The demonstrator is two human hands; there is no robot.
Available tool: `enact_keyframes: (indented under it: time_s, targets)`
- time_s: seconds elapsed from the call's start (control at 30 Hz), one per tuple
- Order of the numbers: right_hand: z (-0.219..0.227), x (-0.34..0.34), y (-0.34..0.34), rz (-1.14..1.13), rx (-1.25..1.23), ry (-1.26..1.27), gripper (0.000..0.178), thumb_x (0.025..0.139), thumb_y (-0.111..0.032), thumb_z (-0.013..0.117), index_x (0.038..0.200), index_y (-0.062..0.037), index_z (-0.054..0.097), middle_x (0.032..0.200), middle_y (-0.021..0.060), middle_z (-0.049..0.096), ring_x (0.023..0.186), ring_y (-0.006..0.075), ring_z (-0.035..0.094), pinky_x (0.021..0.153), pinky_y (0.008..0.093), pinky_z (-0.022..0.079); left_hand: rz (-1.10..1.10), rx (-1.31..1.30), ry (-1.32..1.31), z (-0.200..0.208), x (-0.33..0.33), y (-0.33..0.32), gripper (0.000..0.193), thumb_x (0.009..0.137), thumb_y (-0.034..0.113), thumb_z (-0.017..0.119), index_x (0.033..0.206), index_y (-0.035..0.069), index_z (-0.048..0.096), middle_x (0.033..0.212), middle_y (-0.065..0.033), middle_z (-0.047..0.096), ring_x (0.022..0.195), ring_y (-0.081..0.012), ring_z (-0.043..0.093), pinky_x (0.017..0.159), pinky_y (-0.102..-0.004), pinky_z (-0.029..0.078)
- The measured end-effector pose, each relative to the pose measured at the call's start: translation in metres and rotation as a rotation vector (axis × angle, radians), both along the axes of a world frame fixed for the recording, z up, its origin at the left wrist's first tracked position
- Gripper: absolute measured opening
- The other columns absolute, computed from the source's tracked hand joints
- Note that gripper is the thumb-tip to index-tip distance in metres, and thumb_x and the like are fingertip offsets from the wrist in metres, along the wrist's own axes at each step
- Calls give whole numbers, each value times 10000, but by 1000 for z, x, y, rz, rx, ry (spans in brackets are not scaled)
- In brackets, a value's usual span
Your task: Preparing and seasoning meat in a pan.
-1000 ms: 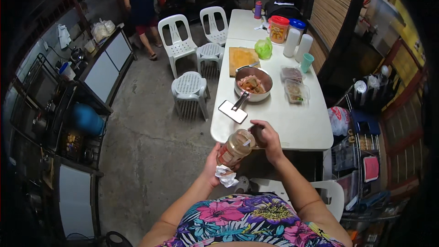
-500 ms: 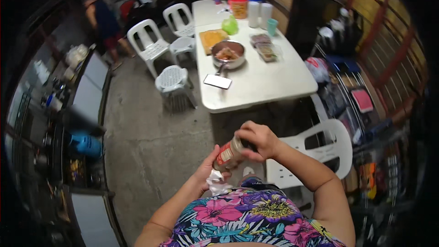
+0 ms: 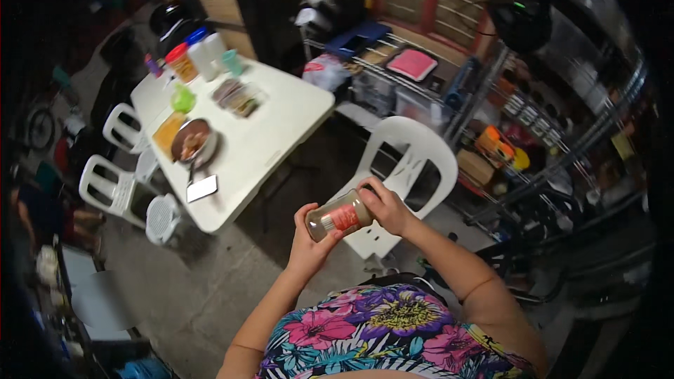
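A glass jar [image 3: 327, 220] with a red label lies tilted sideways between my hands, in front of my body. My left hand [image 3: 307, 244] is closed round its lower end. Fingers of my right hand [image 3: 386, 210] grip the other end, where a lid is hidden by the hand. Behind the jar stands a white plastic chair [image 3: 413, 146]. To the left, on a white table [image 3: 288, 116], are a pan [image 3: 209, 149] holding what looks like raw meat, a phone [image 3: 202, 189] with a lit white screen, and clear food packs [image 3: 242, 104].
The table also bears a green bag [image 3: 183, 99], a red-lidded tub [image 3: 182, 64] and a teal cup [image 3: 232, 63]. White chairs [image 3: 102, 186] and a stool [image 3: 162, 220] stand at its left. Loaded metal racks [image 3: 484, 109] line the right side; a person [image 3: 42, 214] is far left.
My view has swung right, so the table now sits further left. The jar has turned closer to level. White crumpled material seen at my left hand earlier is no longer visible.
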State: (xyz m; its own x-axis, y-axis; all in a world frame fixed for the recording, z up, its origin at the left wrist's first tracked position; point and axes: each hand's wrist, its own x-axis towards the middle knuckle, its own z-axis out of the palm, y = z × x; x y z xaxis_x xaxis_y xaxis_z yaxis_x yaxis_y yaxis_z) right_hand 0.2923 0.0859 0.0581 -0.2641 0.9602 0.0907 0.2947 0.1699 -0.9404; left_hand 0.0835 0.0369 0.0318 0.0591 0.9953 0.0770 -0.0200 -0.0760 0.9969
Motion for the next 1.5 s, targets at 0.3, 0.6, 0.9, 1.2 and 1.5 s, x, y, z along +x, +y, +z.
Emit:
enact_keyframes:
  time_s: [0.3, 0.6, 0.9, 1.2, 1.5]
  targets:
    - [42, 254, 45, -903, 67, 290, 338, 929, -359, 515, 1144, -105, 456, 900, 50, 524, 517, 128, 503, 395, 243, 373, -46, 114, 388, -11, 83, 53, 184, 790, 190, 724, 869, 33, 669, 738, -51, 585, 588, -100, 498, 544, -272, 422]
    - [78, 453, 156, -1426, 478, -417, 652, 894, -443, 551, 1335, -26, 312, 1266, 276, 355, 1093, 432, 454, 888, 451, 414, 94, -315, 332, -55, 115, 50, 173, 769, 143, 754, 755, 12, 641, 693, 0, 602, 642, -68, 517, 570, -236, 422]
    - [45, 601, 261, -1202, 764, -1412, 701, 829, -495, 583, 1330, -42, 394, 1165, 272, 512, 982, 431, 545, 829, 468, 467, 139, -232, 462, -63, 152, 44, 219, 853, 236, 641, 925, 33, 682, 820, -122, 670, 734, -223, 656, 666, -315, 505]
    - [40, 660, 347, -596, 302, -1266, 450, 940, -376, 427, 1306, -119, 475, 1358, 151, 462, 1254, 320, 436, 1021, 419, 350, 258, -292, 571, -56, 135, 15, 212, 863, 155, 592, 1042, 80, 677, 929, -108, 650, 790, -208, 620, 712, -317, 489]
    - [-14, 728, 418, -192, 244, 280, 548, 980, -367, 375, 1403, -24, 315, 1432, 166, 338, 1341, 304, 291, 1088, 405, 248, 326, -270, 546, -64, 115, -7, 236, 852, 226, 611, 1040, 102, 681, 925, -115, 652, 786, -218, 621, 710, -333, 495]
